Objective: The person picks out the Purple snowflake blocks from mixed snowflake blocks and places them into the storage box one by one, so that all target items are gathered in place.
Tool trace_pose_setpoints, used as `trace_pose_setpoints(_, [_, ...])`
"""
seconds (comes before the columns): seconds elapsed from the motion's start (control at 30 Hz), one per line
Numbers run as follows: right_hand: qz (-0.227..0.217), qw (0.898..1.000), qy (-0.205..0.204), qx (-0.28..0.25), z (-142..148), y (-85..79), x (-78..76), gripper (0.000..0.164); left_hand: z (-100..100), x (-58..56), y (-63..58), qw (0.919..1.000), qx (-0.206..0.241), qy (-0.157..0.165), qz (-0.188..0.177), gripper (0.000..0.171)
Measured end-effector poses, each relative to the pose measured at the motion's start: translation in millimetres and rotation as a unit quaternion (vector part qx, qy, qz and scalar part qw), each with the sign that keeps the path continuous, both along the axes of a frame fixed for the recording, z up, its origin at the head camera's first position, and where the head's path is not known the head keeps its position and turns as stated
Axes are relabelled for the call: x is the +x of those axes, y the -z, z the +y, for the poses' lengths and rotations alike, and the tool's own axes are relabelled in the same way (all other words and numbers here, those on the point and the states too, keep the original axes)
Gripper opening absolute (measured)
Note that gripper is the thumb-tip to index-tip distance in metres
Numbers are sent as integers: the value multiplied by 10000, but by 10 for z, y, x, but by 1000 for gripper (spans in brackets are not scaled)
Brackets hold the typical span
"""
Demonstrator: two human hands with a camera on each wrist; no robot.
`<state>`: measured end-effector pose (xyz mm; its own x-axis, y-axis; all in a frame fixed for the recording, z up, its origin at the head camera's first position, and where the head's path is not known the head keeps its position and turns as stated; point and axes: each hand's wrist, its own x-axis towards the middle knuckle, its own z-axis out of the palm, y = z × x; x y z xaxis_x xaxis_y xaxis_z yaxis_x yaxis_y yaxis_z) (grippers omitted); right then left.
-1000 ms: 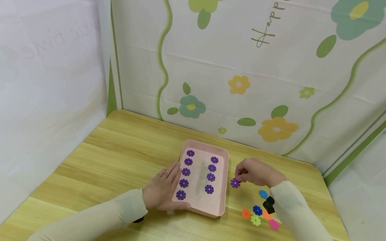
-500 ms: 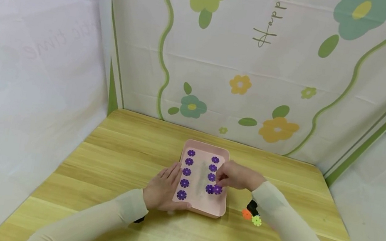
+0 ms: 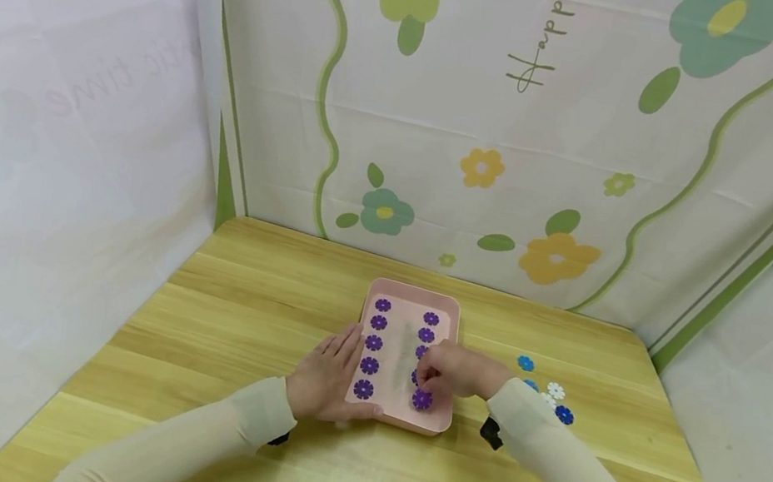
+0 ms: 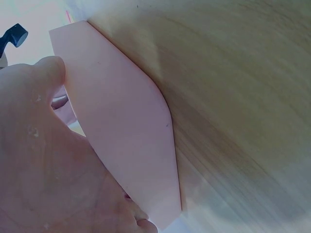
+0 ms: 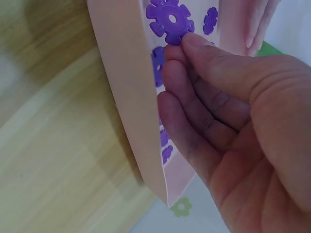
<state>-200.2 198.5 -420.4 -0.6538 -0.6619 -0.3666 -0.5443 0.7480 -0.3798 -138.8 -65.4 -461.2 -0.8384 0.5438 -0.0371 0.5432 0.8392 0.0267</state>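
My right hand [image 3: 453, 368] pinches a purple flower-shaped plastic disc [image 3: 422, 399] between thumb and index finger, at the near right end of the pink tray [image 3: 390, 408]. In the right wrist view this notched disc [image 5: 163, 13] is tilted over the tray, its edge between the fingertips. Several like purple discs [image 3: 369, 366] form a column along the tray's left side. Another column [image 3: 431, 318] runs down the right side, partly hidden by my right hand. My left hand [image 3: 329, 375] rests at the tray's near left corner, fingers straight along the rim, thumb on the near edge.
Loose flower discs lie on the wooden table [image 3: 256, 296] right of the tray: a light blue one [image 3: 526, 363], a white one [image 3: 556, 391] and a dark blue one [image 3: 565, 415], others partly under the right sleeve. Printed cloth [image 3: 418, 136] hangs behind and at both sides.
My right hand has carried the purple disc from beside the tray over its right rim, then toward the near end of the right column. The left hand has stayed in place.
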Motion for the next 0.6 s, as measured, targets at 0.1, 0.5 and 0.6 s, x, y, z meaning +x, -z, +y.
trace_pose_setpoints(0.1, [-48,10000,29,16,-19,66,2,12,-3,-1,6,10000,-14,-23,-25,119])
trace_pose_setpoints(0.5, [-4,10000,-14,4,-12,171,-4,12,-3,2,1,9999,142,16,-65,118])
trace_pose_setpoints(0.6, [2,10000,23,42,-14,176,-1,10,-1,3,-11,9997,202,45,-119,118])
